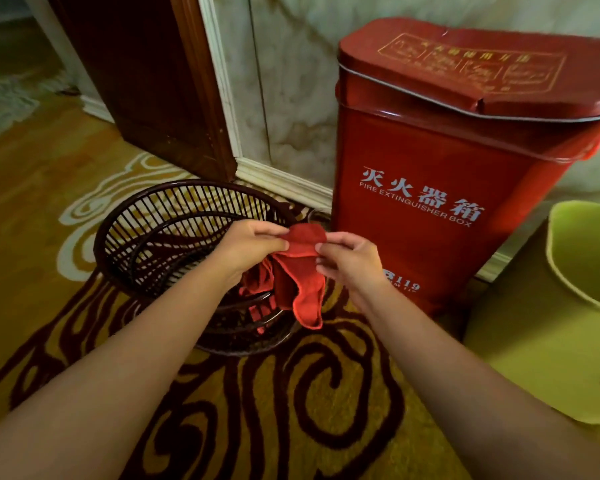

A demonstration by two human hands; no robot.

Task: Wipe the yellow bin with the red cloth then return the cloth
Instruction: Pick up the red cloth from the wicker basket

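While both hands pinch the cloth (302, 271) over the basket (174, 237), left (253, 251) and right (347, 261); bin (568, 306) stands right.

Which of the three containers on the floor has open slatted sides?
The dark wicker basket, left of the red fire extinguisher box. You can see through its bars, while the box and the yellow bin have solid walls.

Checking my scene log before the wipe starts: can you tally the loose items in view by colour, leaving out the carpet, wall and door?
Red: 2, the red cloth held by the left hand and right hand, and the fire extinguisher box.
Yellow: 1, the yellow bin.
Dark brown: 1, the slatted basket.
Total: 4
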